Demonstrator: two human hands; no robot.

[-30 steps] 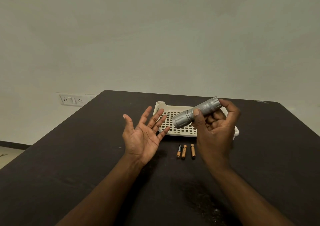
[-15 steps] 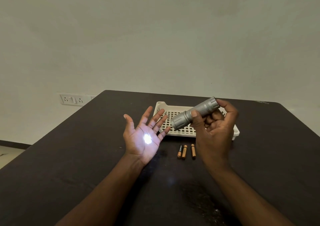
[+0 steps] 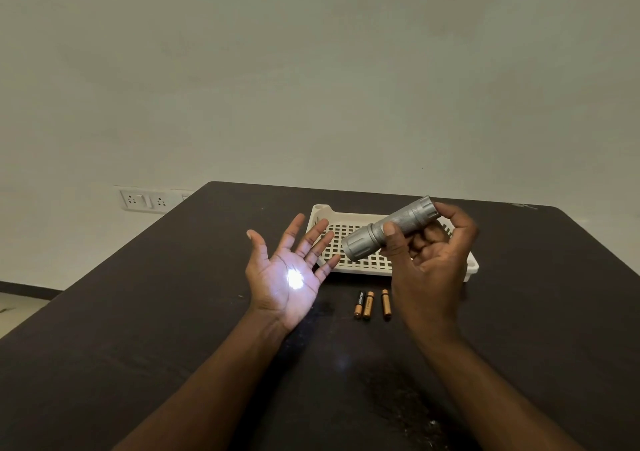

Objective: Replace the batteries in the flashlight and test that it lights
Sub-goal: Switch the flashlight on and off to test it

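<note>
Two bare forearms reach in from the near edge over a dark worktop (image 3: 138, 312). The left hand (image 3: 289, 277) is held palm-up with fingers spread wide, gripping nothing, and a bright white spot of light (image 3: 295, 279) sits at the centre of its palm. The right hand (image 3: 429, 263) is curled around a silver flashlight (image 3: 388, 229), thumb laid across the knurled barrel and fingers wrapped behind and around the tail end; the wider head points down and left toward the lit palm, raised clear of the surface. On the worktop between the two wrists lie three AAA batteries (image 3: 369, 304), copper-and-black, roughly parallel with their long sides running near to far; the left two are touching or nearly so, the third sits just apart to the right, close beside the right hand. Just beyond them rests a white plastic basket tray (image 3: 360, 263) with a lattice floor, its right part hidden behind the right hand and flashlight. Farther back, past the worktop's far left corner, a white wall socket panel (image 3: 145, 201) is fixed to a pale wall.
</note>
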